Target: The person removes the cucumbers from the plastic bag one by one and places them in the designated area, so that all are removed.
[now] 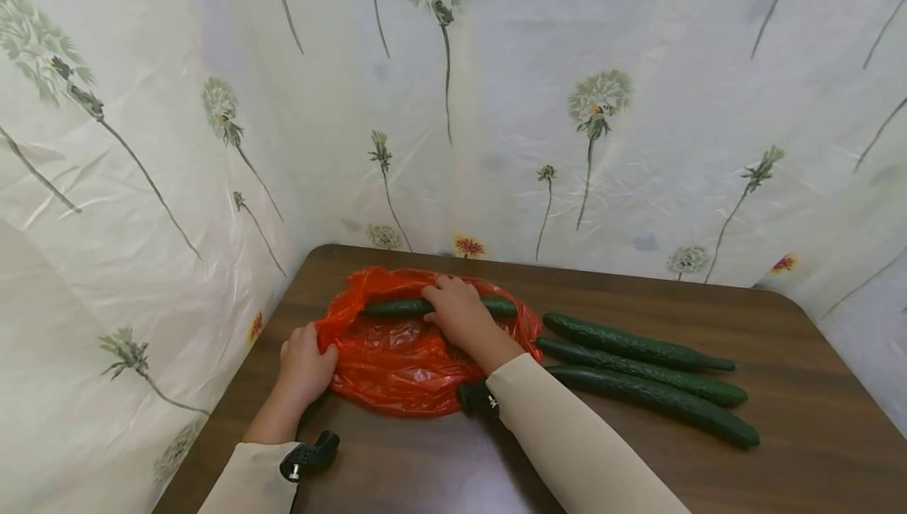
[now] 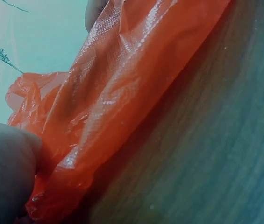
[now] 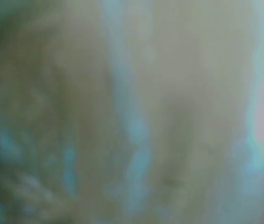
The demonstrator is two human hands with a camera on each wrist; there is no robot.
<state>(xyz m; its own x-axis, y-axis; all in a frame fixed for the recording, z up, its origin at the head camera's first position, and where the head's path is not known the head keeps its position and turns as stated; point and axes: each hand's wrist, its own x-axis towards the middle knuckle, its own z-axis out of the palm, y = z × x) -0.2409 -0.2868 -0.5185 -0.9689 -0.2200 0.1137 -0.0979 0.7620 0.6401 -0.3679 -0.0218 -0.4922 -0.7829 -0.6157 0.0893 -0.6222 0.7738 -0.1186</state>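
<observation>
A red plastic bag (image 1: 397, 376) lies crumpled on the table, its mouth spread. My left hand (image 1: 306, 364) pinches the bag's left edge; in the left wrist view the stretched film of the bag (image 2: 113, 98) rises beside the thumb (image 2: 5, 172). A dark green cucumber (image 1: 390, 308) lies crosswise at the back of the bag, inside its raised rim. My right hand (image 1: 462, 317) reaches over the bag and grips this cucumber around its middle, which the fingers hide. The right wrist view is too blurred to make out details.
Three more cucumbers lie side by side right of the bag: a back one (image 1: 631, 341), a middle one (image 1: 652, 376) and a front one (image 1: 666, 402). The brown wooden table (image 1: 397, 463) meets a flower-printed curtain (image 1: 510, 120) at its back and left.
</observation>
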